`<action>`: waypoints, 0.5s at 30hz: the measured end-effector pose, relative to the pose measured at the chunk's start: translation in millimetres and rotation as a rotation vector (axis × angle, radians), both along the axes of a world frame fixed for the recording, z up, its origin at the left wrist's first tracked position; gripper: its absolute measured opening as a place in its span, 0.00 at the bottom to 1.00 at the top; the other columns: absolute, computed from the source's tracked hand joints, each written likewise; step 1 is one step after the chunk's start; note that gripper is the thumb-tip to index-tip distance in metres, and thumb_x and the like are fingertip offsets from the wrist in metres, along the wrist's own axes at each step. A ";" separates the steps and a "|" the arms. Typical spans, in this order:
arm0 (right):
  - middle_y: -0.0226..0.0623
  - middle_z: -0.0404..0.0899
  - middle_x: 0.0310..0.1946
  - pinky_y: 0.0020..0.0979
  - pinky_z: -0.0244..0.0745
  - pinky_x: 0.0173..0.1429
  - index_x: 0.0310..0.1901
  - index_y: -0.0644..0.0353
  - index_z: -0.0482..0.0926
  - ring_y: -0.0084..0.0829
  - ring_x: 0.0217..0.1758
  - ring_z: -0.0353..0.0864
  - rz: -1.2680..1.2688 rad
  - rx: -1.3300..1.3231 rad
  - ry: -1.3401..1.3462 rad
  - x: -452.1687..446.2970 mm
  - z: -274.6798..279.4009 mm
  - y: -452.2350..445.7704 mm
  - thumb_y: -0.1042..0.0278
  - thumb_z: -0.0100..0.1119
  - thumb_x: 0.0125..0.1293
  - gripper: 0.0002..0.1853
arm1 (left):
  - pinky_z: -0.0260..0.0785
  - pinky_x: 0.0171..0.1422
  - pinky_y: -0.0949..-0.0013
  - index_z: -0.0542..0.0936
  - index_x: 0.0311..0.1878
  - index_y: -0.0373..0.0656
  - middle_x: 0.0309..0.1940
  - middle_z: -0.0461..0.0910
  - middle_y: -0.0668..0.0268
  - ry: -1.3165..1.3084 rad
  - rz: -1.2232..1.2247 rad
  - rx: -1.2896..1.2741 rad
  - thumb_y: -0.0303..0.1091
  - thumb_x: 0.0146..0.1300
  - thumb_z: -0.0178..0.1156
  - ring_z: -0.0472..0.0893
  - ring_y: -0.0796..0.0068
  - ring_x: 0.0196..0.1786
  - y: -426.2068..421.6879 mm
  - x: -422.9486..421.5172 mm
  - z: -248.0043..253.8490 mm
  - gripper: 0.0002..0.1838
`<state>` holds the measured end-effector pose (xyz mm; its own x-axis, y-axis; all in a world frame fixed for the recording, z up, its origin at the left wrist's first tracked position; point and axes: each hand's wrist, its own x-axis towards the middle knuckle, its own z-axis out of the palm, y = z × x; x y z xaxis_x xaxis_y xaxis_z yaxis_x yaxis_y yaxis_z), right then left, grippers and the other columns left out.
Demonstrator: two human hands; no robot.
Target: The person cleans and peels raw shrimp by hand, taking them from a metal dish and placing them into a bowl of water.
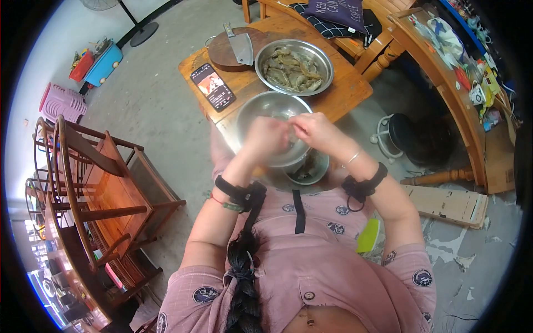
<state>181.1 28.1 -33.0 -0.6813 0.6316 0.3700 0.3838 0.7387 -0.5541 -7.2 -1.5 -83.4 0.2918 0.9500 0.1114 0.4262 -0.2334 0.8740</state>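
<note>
Over a steel bowl [252,111], my left hand [269,135] and my right hand [319,131] meet with fingers closed. Between their fingertips is a small greyish thing that looks like a shrimp, mostly hidden by the fingers. Motion blurs my left hand; the right one pinches with thumb and forefinger. Just beyond, a larger steel basin [328,58] contains several raw grey shrimp [294,69]. Below the bowl, near my lap, sits another metal bowl [304,178] with greyish contents that I cannot make out clearly.
On the wooden table [352,89] lie a phone [213,87] with a lit screen and a round chopping board [219,53] carrying a cleaver [241,49]. Wooden chairs [119,205] stand at left. A black stool [408,136] and a long cardboard box [444,205] are at right.
</note>
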 end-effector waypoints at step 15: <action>0.46 0.82 0.25 0.32 0.77 0.32 0.39 0.65 0.83 0.34 0.24 0.84 -0.018 -0.284 0.036 7.1 22.1 5.7 0.73 0.59 0.63 0.07 | 0.63 0.23 0.80 0.83 0.42 0.34 0.22 0.78 0.72 -0.122 0.027 -0.095 0.29 0.68 0.59 0.75 0.85 0.22 -5.1 2.4 16.0 0.08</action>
